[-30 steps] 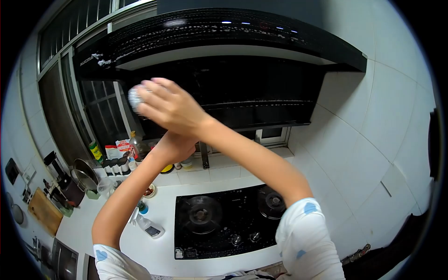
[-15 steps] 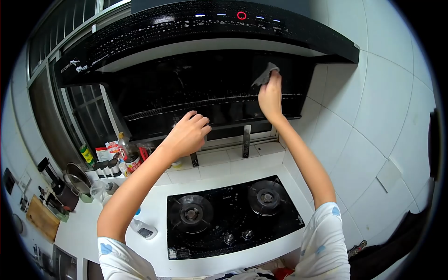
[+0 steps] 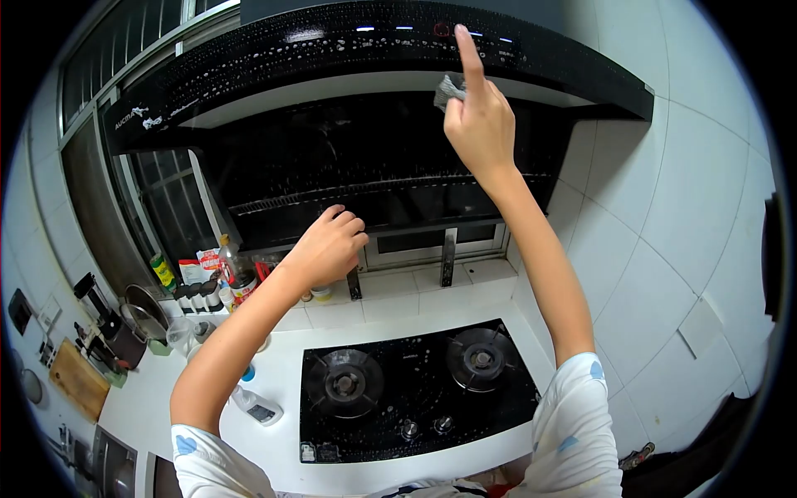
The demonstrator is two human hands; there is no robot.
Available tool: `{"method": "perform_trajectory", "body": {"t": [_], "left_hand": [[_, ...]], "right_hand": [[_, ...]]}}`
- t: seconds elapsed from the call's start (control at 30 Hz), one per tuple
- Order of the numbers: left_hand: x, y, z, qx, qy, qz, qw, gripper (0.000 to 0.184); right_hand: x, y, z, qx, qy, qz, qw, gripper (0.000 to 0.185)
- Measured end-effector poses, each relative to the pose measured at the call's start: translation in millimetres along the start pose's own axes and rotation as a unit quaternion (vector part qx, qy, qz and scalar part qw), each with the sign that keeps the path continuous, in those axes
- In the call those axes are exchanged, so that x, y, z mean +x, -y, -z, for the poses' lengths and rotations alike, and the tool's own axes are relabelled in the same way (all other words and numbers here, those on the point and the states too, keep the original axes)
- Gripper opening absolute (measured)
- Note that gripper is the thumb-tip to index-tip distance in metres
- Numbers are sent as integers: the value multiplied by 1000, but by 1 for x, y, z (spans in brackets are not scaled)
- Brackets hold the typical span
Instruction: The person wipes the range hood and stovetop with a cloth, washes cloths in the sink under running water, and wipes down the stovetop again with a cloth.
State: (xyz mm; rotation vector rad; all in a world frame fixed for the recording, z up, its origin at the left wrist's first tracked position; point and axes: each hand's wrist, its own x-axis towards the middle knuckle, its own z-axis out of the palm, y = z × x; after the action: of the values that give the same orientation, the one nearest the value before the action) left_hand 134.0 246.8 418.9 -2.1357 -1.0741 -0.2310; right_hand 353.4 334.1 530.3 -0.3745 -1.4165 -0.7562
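My right hand (image 3: 483, 124) is raised to the black range hood (image 3: 332, 158), its index finger stretched up against the control strip (image 3: 407, 31) beside a dim red ring. A grey cloth (image 3: 449, 91) is tucked under the thumb and bent fingers of that hand. My left hand (image 3: 330, 247) is at the hood's lower edge with its fingers loosely curved and slightly apart; nothing shows in it. Whether its fingertips touch the hood, I cannot tell. White droplets and foam speckle the hood's front.
A black two-burner gas stove (image 3: 415, 390) is set in the white counter (image 3: 278, 452) below. On its left lies a spray bottle (image 3: 257, 407). A sauce bottle (image 3: 239, 274) and seasoning jars (image 3: 199, 297) line the window side. A cutting board (image 3: 79, 380) leans further left.
My right hand has moved up from the hood's inner panel to the control strip, cloth still in it, index finger now extended. The bright red ring has dimmed. My left hand has barely moved.
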Motion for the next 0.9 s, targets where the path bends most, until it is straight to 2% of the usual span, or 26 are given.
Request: {"method": "perform_trajectory", "body": {"t": [0.03,0.1,0.23,0.67,0.73,0.77,0.83,0.87,0.9], "left_hand": [[0,-1,1,0,1,0,1000,20],[0,-1,5,9,12,3,1000,20],[3,1,8,6,5,6,1000,20],[12,-3,6,-7,0,-1,1000,20],[11,-3,5,-12,0,-1,1000,20],[11,-3,5,-18,-3,2,1000,20],[8,-2,2,-25,-3,7,1000,20],[7,0,-1,-25,-12,8,1000,21],[6,1,-3,-24,-20,8,999,21]], "right_hand": [[3,4,0,0,0,-1,1000,78],[7,10,-1,-81,84,-20,993,78],[8,14,0,-29,13,-26,999,80],[6,12,8,-10,22,-32,999,84],[4,15,11,28,17,-39,999,71],[0,13,9,30,18,-39,999,71],[-13,8,2,48,-43,24,998,56],[-22,6,0,47,-15,22,999,46],[-30,4,-3,48,-13,21,999,46]]}}
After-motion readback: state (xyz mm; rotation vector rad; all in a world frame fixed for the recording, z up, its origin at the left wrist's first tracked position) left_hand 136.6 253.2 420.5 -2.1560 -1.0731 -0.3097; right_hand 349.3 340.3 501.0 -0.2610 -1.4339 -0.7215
